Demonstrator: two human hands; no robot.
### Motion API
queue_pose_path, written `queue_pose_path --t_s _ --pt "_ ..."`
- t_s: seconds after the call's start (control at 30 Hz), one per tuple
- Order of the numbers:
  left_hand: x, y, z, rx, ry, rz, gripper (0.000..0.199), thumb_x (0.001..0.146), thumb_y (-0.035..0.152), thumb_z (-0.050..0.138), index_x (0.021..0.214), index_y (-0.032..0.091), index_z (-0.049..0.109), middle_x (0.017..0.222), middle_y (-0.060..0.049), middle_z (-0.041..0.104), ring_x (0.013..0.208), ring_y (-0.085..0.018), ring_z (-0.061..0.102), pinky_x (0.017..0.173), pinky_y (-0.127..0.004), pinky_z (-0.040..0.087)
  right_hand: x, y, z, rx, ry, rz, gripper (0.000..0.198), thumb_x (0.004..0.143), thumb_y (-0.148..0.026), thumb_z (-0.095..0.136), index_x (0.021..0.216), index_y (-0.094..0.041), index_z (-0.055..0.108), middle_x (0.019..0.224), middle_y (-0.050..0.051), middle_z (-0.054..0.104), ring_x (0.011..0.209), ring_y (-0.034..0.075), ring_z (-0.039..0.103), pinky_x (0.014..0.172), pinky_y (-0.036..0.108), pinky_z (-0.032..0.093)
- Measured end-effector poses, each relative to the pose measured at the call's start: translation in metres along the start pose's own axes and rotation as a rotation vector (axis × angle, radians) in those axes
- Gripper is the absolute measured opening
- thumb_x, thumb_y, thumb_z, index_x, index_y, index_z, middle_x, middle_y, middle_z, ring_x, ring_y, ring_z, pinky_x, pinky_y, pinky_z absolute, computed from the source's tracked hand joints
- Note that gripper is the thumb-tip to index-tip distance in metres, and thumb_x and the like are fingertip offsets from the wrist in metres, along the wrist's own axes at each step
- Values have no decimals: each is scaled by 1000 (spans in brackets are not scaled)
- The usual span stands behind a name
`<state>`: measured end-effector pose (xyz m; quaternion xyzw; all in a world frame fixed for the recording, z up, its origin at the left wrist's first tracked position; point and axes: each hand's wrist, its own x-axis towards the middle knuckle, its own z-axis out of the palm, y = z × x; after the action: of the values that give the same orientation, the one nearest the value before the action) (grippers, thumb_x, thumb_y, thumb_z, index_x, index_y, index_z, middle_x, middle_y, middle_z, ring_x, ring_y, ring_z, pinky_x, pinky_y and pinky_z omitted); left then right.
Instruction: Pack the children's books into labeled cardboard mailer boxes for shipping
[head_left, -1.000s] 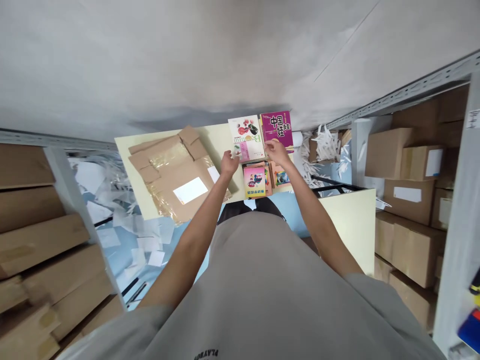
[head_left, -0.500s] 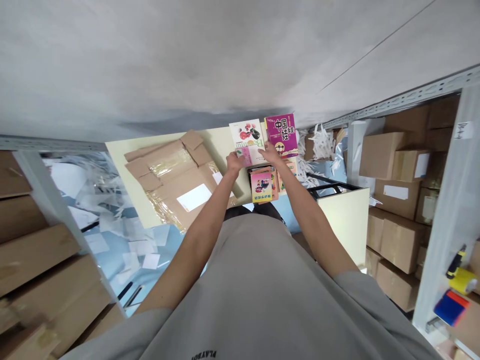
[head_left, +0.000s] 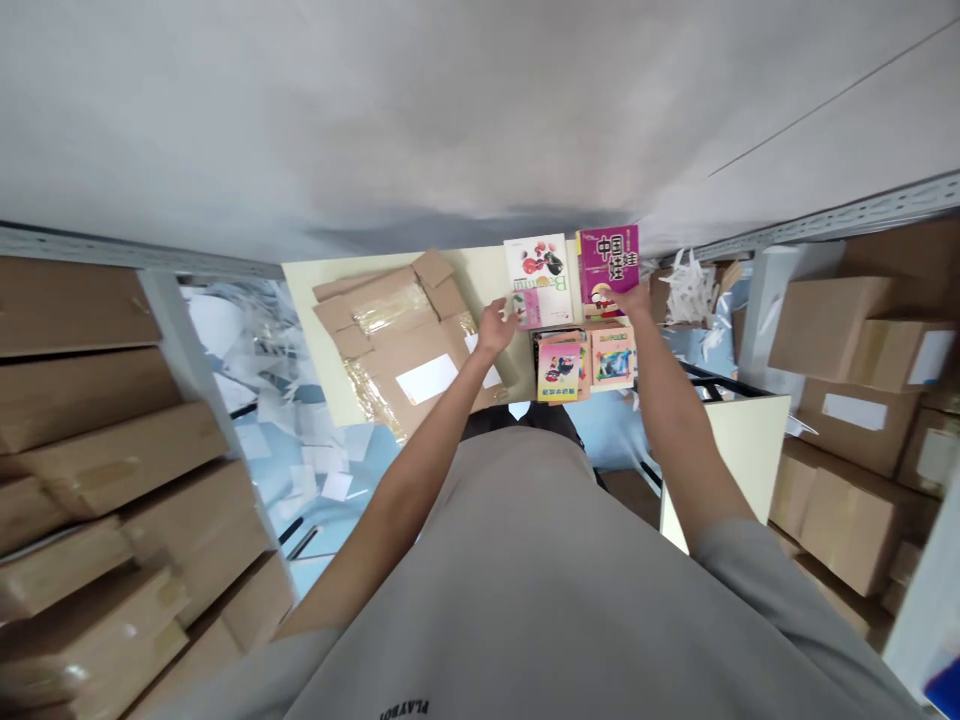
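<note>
Head view, looking down past a gray shirt [head_left: 510,560] at a pale yellow table [head_left: 481,268] set against a gray wall [head_left: 450,120]. Two larger books lie side by side at the table's far right: a white book [head_left: 551,285] with red and black pictures and a pink patch, and, to its right, a purple book [head_left: 609,262] with bold Chinese characters. The left hand [head_left: 497,328] is at the white book's near left edge, thumb and fingers apart; whether it touches the book cannot be told. The right hand [head_left: 631,303] is at the purple book's near right corner, its thumb over the cover; the other fingers are not clear enough to tell whether they grip it. Nearer the person sit a small pink and yellow book [head_left: 559,372] and, to its right, a peach book [head_left: 613,358] with a blue picture. Flattened cardboard [head_left: 375,345] with clear tape and a white label covers the table's left part. Brown boxes [head_left: 90,400] are stacked at far left, and more boxes [head_left: 844,520] at right. Paper scraps [head_left: 322,465] litter the blue floor.
</note>
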<state>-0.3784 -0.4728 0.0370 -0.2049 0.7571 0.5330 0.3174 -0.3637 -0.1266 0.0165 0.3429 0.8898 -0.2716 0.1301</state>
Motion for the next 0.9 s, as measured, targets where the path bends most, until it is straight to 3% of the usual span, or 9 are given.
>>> queue_pose_path --t_s 0.1,0.2,0.3,0.4,0.5,0.57,0.7,0.8,0.9 --pt "-18 -6 -9 -2 -22 31 59 94 40 97 144 13 81 156 -27 77 150 -44 73 132 -58 57 8 8 -11 32 -52 226 50 78 -40 112 111 -14 85 132 34 86 133 50 85 116 73 65" --pt "-34 -10 -18 7 -41 46 66 93 47 98 150 19 81 155 -24 79 150 -45 72 130 -62 58 12 4 -21 46 12 214 24 86 -25 105 92 -16 83 128 36 87 137 51 83 123 74 60" --pt "-43 -15 -28 75 -52 69 64 94 50 96 147 19 82 155 -24 79 147 -45 73 132 -63 57 11 -2 -34 78 76 132 23 99 -32 95 88 -18 79 123 32 88 135 49 83 127 75 57" --pt "-47 -21 -37 130 -66 77 58 94 43 93 144 15 81 159 -26 77 147 -44 74 132 -61 57 0 -5 -46 135 159 -17 31 107 -45 87 107 -15 79 125 24 88 126 37 86 122 63 62" --pt "-51 -25 -43 107 -75 78 50 96 29 83 144 13 79 163 -26 75 143 -39 77 129 -55 60 -28 -8 -54 257 239 -161 45 113 -60 77 115 -15 74 125 21 87 121 30 85 116 52 65" --pt "-56 -26 -47 71 -80 94 44 97 24 77 140 13 80 159 -24 78 140 -36 79 127 -52 61 -60 -14 -53 400 208 -236 53 110 -72 76 114 -20 73 120 17 86 119 30 85 112 53 67" --pt "-70 -29 -67 -42 -88 167 38 103 30 73 137 17 81 153 -19 82 131 -29 82 120 -44 65 -145 -40 -24 651 -12 -281 62 94 -86 87 105 -28 70 112 9 85 114 31 83 111 53 70" --pt "-84 -41 -96 -50 -41 189 40 107 35 68 138 16 82 146 -18 85 119 -27 85 110 -40 68 -205 -69 22 710 -235 -277 66 88 -90 89 99 -28 67 112 10 86 110 31 83 109 52 70" --pt "-99 -64 -123 81 27 134 38 104 34 68 131 15 86 137 -18 88 121 -31 84 114 -44 66 -247 -93 68 630 -353 -233 58 92 -84 85 99 -30 67 116 10 87 117 33 84 107 49 69"
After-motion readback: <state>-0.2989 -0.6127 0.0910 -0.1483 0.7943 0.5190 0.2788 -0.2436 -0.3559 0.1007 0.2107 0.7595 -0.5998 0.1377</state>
